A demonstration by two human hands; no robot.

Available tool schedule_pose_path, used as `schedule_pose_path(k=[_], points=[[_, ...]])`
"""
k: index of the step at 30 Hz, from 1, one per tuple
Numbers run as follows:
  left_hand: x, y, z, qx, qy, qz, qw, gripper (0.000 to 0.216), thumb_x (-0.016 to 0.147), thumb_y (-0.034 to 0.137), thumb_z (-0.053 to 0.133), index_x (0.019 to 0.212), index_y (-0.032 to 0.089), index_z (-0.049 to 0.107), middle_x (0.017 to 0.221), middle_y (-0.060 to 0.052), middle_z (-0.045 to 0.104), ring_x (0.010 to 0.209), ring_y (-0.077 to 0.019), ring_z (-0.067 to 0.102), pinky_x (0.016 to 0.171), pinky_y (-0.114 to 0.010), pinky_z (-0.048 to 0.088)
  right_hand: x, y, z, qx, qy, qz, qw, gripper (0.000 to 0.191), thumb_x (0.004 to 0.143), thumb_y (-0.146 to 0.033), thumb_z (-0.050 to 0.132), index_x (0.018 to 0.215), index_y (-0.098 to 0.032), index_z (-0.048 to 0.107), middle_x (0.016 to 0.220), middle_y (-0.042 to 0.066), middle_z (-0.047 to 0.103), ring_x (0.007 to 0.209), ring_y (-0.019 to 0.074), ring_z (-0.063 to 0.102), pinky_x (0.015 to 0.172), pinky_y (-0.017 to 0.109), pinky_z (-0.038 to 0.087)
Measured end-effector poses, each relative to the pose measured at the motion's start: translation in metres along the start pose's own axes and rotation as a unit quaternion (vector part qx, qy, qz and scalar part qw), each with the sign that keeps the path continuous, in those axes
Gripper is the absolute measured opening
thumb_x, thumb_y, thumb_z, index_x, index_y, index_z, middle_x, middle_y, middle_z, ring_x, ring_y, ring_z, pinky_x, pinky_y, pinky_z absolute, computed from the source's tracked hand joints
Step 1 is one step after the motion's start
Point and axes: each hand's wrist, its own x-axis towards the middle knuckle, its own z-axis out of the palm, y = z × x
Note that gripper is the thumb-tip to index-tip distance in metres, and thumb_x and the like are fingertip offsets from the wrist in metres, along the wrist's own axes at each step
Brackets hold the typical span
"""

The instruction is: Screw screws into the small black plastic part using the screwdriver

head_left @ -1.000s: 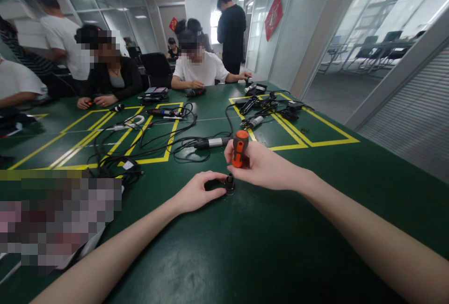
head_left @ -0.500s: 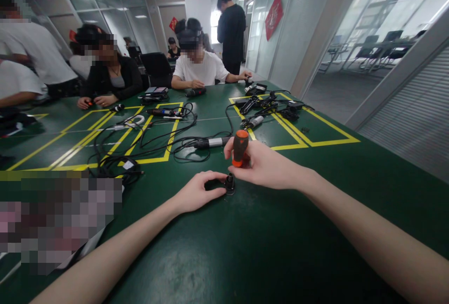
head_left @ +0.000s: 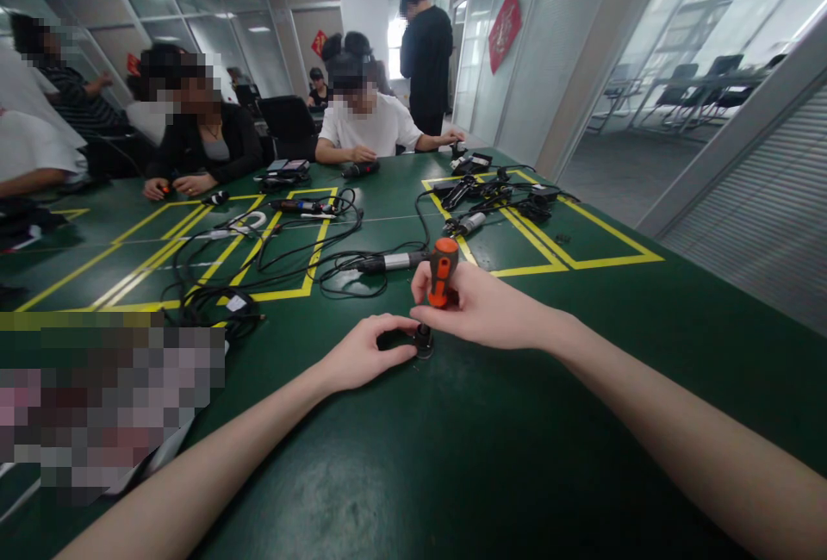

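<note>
My right hand is closed around a screwdriver with an orange and black handle, held upright. Its lower end is hidden behind my fingers, so I cannot tell whether it touches the part below. Under it a small dark round part with a short upright post sits on the green table. Thumb and fingers of my left hand grip this part from the left side.
Beyond my hands lie a silver and black cylindrical tool, tangled black cables and more tools by yellow tape lines. A blurred-out item lies at left. Across the table sits a person in a white shirt.
The screwdriver handle has turned about its own axis, showing a different side of its grip. My right hand has shifted slightly; my left hand stays put.
</note>
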Motion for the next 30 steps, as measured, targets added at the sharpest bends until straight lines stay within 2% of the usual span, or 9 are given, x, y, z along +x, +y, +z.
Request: schedule_pose_path(k=[2,5,11,20,30], points=[[0.0002,-0.0007,0.0003,0.003,0.004,0.004,1.0,0.035,0.088,0.026,0.071,0.122,0.019,0.074,0.122,-0.006,0.076,0.114,-0.0246,0.067,0.108,-0.037,0.045,0.0003,0.0,-0.0002,-0.005,0.002,-0.006,1.0,0.008,0.088,-0.021,0.062,0.083,-0.018,0.056,0.069,-0.004,0.051,0.06,0.0117,0.046,0.062,0.028,0.04],[0.0005,-0.0021,0.0004,0.007,0.01,0.009,1.0,0.035,0.087,0.026,0.071,0.121,0.02,0.075,0.121,-0.006,0.077,0.113,-0.0241,0.067,0.107,-0.037,0.046,-0.0001,0.0012,-0.0012,-0.011,0.0,-0.007,1.0,0.004,0.087,-0.015,0.059,0.088,-0.018,0.058,0.073,-0.004,0.051,0.062,0.0118,0.046,0.064,0.028,0.039],[0.0007,-0.0019,-0.0001,0.011,0.008,0.011,1.0,0.034,0.087,0.026,0.071,0.12,0.019,0.075,0.121,-0.006,0.077,0.112,-0.0239,0.067,0.108,-0.037,0.046,-0.0024,0.0017,-0.0019,-0.019,0.009,-0.01,1.0,0.018,0.08,-0.009,0.06,0.094,-0.019,0.056,0.078,-0.003,0.053,0.065,0.0128,0.047,0.064,0.028,0.038],[0.0002,-0.0005,-0.0011,0.016,0.004,0.008,1.0,0.033,0.088,0.027,0.07,0.12,0.02,0.074,0.12,-0.006,0.076,0.112,-0.0246,0.068,0.108,-0.038,0.046,-0.0004,0.0035,-0.0008,0.0,0.012,0.005,1.0,0.02,0.078,-0.015,0.064,0.096,-0.019,0.056,0.07,-0.006,0.049,0.059,0.0121,0.045,0.059,0.027,0.037],[0.0,0.0016,-0.0019,0.02,0.002,0.011,1.0,0.033,0.089,0.031,0.069,0.12,0.019,0.074,0.12,-0.007,0.077,0.11,-0.0251,0.068,0.107,-0.038,0.047,-0.0008,0.0054,-0.0002,0.021,-0.007,0.019,1.0,0.024,0.076,-0.015,0.064,0.098,-0.019,0.056,0.074,-0.005,0.052,0.062,0.0128,0.05,0.057,0.026,0.04]])
